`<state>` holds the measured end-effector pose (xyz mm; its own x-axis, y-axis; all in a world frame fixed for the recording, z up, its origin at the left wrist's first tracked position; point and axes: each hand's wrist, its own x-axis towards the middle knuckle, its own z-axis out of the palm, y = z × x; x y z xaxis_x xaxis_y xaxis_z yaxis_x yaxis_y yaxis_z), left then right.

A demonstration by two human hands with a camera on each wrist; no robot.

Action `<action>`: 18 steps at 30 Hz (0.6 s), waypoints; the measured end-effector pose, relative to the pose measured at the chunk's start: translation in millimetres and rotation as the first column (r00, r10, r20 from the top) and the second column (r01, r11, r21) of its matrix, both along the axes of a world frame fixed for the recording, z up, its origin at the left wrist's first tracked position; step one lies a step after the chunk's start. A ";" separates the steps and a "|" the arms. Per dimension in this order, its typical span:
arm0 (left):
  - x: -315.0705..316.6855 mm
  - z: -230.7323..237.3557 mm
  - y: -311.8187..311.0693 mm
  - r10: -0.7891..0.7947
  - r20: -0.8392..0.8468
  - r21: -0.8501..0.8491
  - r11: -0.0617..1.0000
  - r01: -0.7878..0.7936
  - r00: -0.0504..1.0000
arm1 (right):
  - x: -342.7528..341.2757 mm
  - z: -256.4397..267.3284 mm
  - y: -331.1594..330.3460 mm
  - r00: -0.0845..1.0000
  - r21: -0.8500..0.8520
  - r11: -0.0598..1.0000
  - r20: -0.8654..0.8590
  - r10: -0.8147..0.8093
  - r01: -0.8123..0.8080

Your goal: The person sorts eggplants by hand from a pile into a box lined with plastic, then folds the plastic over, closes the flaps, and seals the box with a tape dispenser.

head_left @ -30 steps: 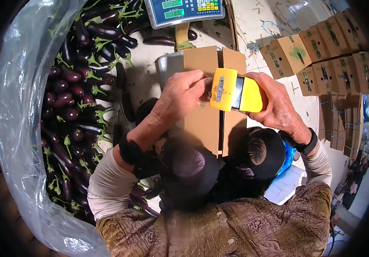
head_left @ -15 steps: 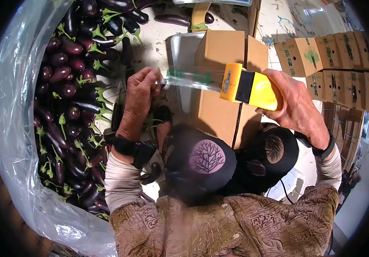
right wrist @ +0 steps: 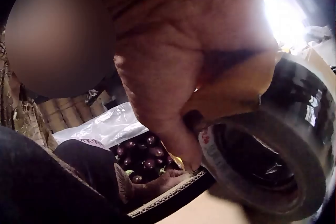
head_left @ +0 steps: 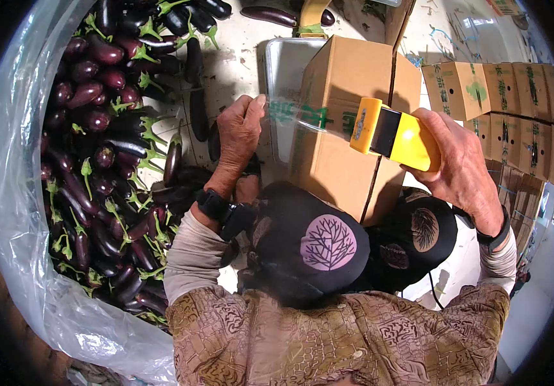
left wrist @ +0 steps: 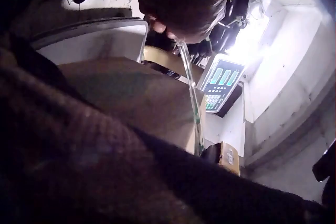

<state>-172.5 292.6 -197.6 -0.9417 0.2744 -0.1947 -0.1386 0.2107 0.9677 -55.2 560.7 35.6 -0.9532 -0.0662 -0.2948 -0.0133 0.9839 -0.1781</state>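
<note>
My right hand (head_left: 460, 164) grips a yellow tape dispenser (head_left: 412, 141) above the right side of a closed cardboard box (head_left: 344, 161). A clear strip of tape with green print (head_left: 299, 118) stretches taut from the dispenser to my left hand (head_left: 238, 128), which pinches its free end beyond the box's left edge. In the left wrist view the tape (left wrist: 190, 77) runs edge-on over the box toward the dispenser's front (left wrist: 229, 158). The right wrist view shows the wide roll of tape (right wrist: 262, 166) beside my curled fingers. A dark seam runs along the box top.
A grey metal platform (head_left: 280, 96) lies under the box's left side. Many eggplants (head_left: 106, 161) are heaped on the left within a clear plastic sheet (head_left: 16, 212). Stacked cartons (head_left: 505, 87) stand at right. A digital scale display (left wrist: 220, 82) appears in the left wrist view. My knees press close below the box.
My left hand has drawn away from the dispenser to the left, pulling out a length of tape. The dispenser in my right hand has shifted right, and the view has turned slightly.
</note>
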 end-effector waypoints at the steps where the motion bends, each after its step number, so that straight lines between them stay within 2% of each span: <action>1: -0.8 -3.4 1.5 0.011 -0.110 -0.057 0.998 -0.017 0.994 | -1.3 0.8 -0.7 1.000 -0.001 1.000 0.005 0.000 0.000; 2: -1.1 -7.0 3.3 0.010 -0.105 -0.059 0.998 -0.017 0.994 | -2.6 1.1 -1.5 1.000 -0.009 1.000 0.008 -0.008 0.008; 3: -1.0 -11.2 5.8 -0.075 -0.338 -0.203 0.979 0.005 0.938 | -3.4 0.2 -1.8 1.000 -0.017 1.000 0.009 -0.016 0.016; 4: -0.3 -15.8 8.4 -0.188 -0.537 -0.342 0.940 -0.009 0.823 | -3.6 -2.1 -1.7 1.000 -0.020 1.000 0.013 -0.017 0.017; 5: 2.3 -22.8 12.5 -0.188 -0.534 -0.344 0.939 -0.009 0.824 | -4.0 -5.3 -1.1 1.000 -0.021 1.000 -0.015 0.012 -0.012; 8: 11.3 -41.5 28.9 -0.299 -0.442 -0.300 0.938 0.175 0.846 | -5.2 -13.0 2.2 0.998 -0.044 0.998 -0.049 0.048 -0.050; 11: 18.9 -52.6 46.2 -0.391 -0.414 -0.391 0.892 0.227 0.822 | -1.9 -19.0 6.6 0.997 -0.059 0.997 -0.064 0.046 -0.050; 13: 18.0 -45.5 52.1 -0.503 -0.251 -0.498 0.800 0.335 0.827 | 0.4 -23.2 7.8 0.994 -0.050 0.998 -0.100 0.043 -0.049; 16: 23.1 -57.3 54.1 -0.479 -0.210 -0.447 0.822 0.352 0.852 | -3.3 -20.8 4.0 0.995 -0.069 0.997 -0.093 0.028 -0.034; 17: 27.8 -65.1 56.9 -0.420 -0.321 -0.421 0.866 0.270 0.849 | -3.1 -19.5 4.5 1.000 -0.069 0.997 -0.019 -0.023 0.021; 18: 26.6 -65.5 57.6 -0.416 -0.321 -0.421 0.868 0.265 0.851 | -4.0 -20.1 5.6 1.000 -0.069 0.997 -0.020 -0.017 0.016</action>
